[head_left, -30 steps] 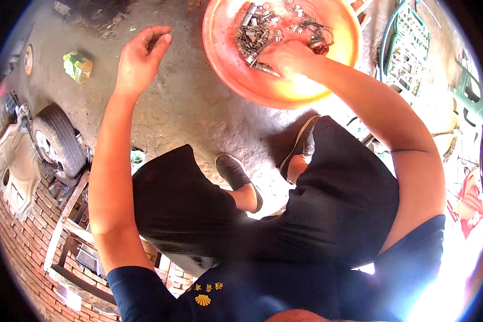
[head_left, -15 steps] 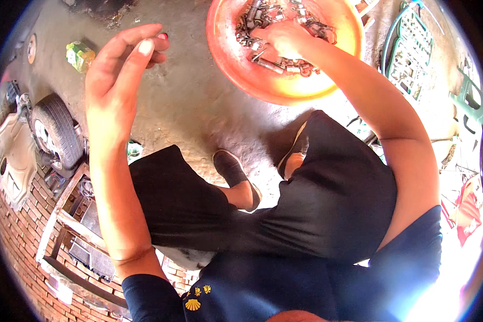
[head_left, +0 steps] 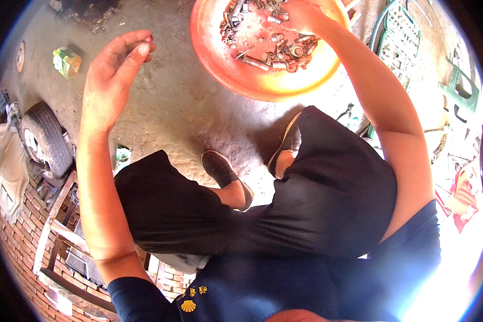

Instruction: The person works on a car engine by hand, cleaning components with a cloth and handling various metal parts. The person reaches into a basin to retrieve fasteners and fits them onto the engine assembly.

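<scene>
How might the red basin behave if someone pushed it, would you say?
The red basin would probably feel weighty, given the metal parts inside. Being wide, it seems unlikely to tip; the loose, rounded ones might roll.

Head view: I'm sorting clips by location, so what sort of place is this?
Probably a vehicle repair workshop: a wheel at left, loose metal parts in the orange basin, and what looks like an open tool case at right.
</scene>
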A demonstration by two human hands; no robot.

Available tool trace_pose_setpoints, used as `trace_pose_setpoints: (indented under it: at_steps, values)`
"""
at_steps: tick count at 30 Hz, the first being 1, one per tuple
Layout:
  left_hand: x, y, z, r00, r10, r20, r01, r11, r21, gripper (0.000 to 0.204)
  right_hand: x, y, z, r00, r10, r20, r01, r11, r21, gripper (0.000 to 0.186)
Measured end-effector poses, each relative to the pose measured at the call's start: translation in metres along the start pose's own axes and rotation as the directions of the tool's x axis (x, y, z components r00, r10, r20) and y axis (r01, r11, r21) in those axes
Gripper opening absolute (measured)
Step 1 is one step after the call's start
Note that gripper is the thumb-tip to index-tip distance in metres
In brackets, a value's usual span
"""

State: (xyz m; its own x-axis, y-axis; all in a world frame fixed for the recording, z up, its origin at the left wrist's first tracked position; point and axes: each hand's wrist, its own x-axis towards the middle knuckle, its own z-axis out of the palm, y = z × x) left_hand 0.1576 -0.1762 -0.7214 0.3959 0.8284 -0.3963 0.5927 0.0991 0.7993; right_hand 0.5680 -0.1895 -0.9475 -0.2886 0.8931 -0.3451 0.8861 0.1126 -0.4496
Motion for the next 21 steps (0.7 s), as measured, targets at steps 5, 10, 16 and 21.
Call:
trace_pose_setpoints:
  at_steps: [5, 10, 16, 21]
  values:
    - [0.011, 0.008, 0.007, 0.999, 0.048, 0.013, -0.047, 0.998, -0.036, 0.038, -0.010, -0.044, 0.020, 0.964, -0.220, 0.151, 0.226, 0.974, -0.023, 0.041]
    - [0.013, 0.005, 0.016, 0.998, 0.038, 0.042, -0.036, 0.998, -0.044, 0.038, -0.004, -0.105, 0.060, 0.935, -0.276, 0.222, 0.306, 0.945, -0.115, 0.028]
    - [0.010, -0.015, 0.045, 0.985, -0.083, 0.152, 0.113, 0.973, -0.201, 0.042, -0.001, -0.125, 0.026, 0.935, -0.352, 0.042, 0.344, 0.929, 0.137, 0.030]
    - [0.021, -0.013, 0.066, 0.874, -0.359, 0.326, 0.485, 0.621, -0.616, 0.053, -0.011, -0.193, -0.038, 0.872, -0.407, -0.274, 0.478, 0.828, 0.294, 0.029]
